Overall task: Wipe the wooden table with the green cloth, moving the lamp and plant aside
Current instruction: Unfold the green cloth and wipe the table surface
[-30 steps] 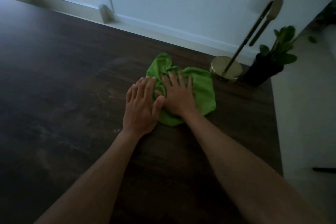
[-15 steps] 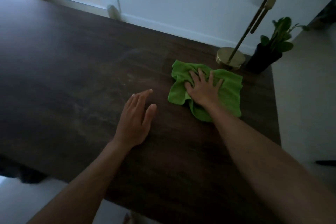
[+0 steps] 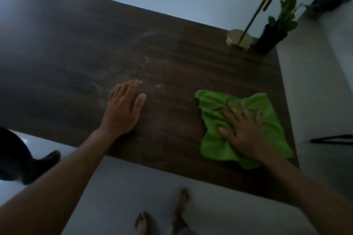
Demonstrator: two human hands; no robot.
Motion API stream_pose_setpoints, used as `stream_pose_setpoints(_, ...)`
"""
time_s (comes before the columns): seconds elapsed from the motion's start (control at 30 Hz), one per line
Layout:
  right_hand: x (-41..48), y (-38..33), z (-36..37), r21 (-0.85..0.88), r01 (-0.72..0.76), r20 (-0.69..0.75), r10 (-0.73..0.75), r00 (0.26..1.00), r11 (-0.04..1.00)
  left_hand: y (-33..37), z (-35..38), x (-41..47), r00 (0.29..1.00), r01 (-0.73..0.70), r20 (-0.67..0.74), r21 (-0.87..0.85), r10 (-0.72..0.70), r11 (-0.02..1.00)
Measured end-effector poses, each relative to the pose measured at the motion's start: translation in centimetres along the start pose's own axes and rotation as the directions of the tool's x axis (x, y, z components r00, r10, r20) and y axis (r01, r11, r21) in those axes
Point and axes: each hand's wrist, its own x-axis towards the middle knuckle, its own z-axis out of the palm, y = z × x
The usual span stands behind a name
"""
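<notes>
Head view showed the green cloth lying crumpled on the wooden table, near its right edge and toward the near right corner. The right hand lay palm down on the cloth. Its fingers were spread and extended, pressing the fabric flat without gripping it. They were slightly blurred. The cloth's near corner reached close to the near edge of the table.

The left hand rested palm down on bare wood near the near edge, well apart from the cloth. Its fingers were straight and close together, its thumb was held out to the side, and it held nothing. Pale smears marked the surface just beyond the left hand's fingertips.

The lamp stood at the far right corner on a round brass base, with its stem slanting up and to the right. The plant stood in a dark pot just beside the base, on its right, at the table's right edge.

Two bare feet stood on the pale floor below the near edge. A thin black object lay on the floor to the right of the table.
</notes>
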Motion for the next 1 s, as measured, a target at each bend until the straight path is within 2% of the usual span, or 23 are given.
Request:
stream_pose_setpoints(0.07, 1.6, 1.8, -0.4, 0.054, -0.165, 0.004, 0.165, 0.986, 0.985, -1.1, -0.7, -1.4, 1.000, -0.012, -0.008, 0.035, 0.012, 0.999)
stream_pose_setpoints(0.17, 4.4, -0.9, -0.6, 0.169, -0.405, -0.008, 0.412, 0.911, 0.898, -2.9, -1.7, -2.9, 1.000, 0.003, -0.018, 0.063, -0.002, 0.998)
stream_pose_setpoints(0.23, 4.8, -5.5, -0.3, 0.148, -0.391, 0.004, 0.395, 0.919, 0.908, -3.9, -2.3, -3.3, 1.000, 0.017, -0.006, 0.055, -0.017, 0.998)
stream_pose_setpoints(0.3, 2.9, -10.8, 0.5, 0.092, -0.232, -0.031, 0.235, 0.971, 0.968, -4.4, -2.6, -3.3, 0.999, 0.044, -0.010, 0.046, -0.044, 0.998)
stream_pose_setpoints(0.37, -0.8, -14.6, 1.1, 0.049, -0.102, -0.090, 0.106, 0.990, 0.994, -4.2, -2.5, -3.1, 0.999, 0.041, 0.005, 0.068, -0.041, 0.997)
stream_pose_setpoints(0.43, -4.4, -15.2, 1.4, 0.029, -0.047, -0.119, 0.050, 0.992, 0.998, -3.8, -2.2, -3.1, 0.998, -0.023, 0.055, 0.124, 0.017, 0.992)
stream_pose_setpoints(0.5, -7.4, -13.0, 1.7, 0.013, -0.028, -0.108, 0.029, 0.994, 1.000, -4.0, -2.2, -3.1, 0.998, -0.040, 0.054, 0.145, 0.033, 0.989)
stream_pose_setpoints(0.57, -9.5, -9.2, 1.4, 0.031, -0.055, -0.099, 0.058, 0.993, 0.998, -4.3, -2.3, -3.1, 0.999, -0.009, 0.033, 0.125, 0.005, 0.992)
stream_pose_setpoints(0.67, -10.9, -2.6, 1.0, 0.047, -0.200, -0.064, 0.203, 0.977, 0.979, -4.4, -2.4, -3.2, 0.999, -0.018, 0.031, 0.138, 0.014, 0.990)
stream_pose_setpoints(0.77, -10.0, 2.1, 0.3, 0.094, -0.415, -0.044, 0.420, 0.907, 0.905, -4.4, -2.7, -3.4, 0.999, -0.027, 0.043, 0.132, 0.021, 0.991)
stream_pose_setpoints(0.83, -8.9, 2.8, 0.1, 0.129, -0.520, -0.019, 0.526, 0.850, 0.845, -4.4, -2.8, -3.3, 0.999, -0.016, 0.036, 0.126, 0.011, 0.992)
stream_pose_setpoints(0.93, -8.7, 0.4, 0.7, 0.141, -0.557, -0.011, 0.564, 0.826, 0.818, -4.3, -2.7, -3.2, 0.999, -0.014, 0.041, 0.129, 0.009, 0.992)
stream_pose_setpoints(1.0, -10.5, -2.2, 1.6, 0.105, -0.473, -0.065, 0.481, 0.874, 0.875, -4.4, -2.7, -3.2, 0.999, -0.008, 0.046, 0.126, 0.002, 0.992)
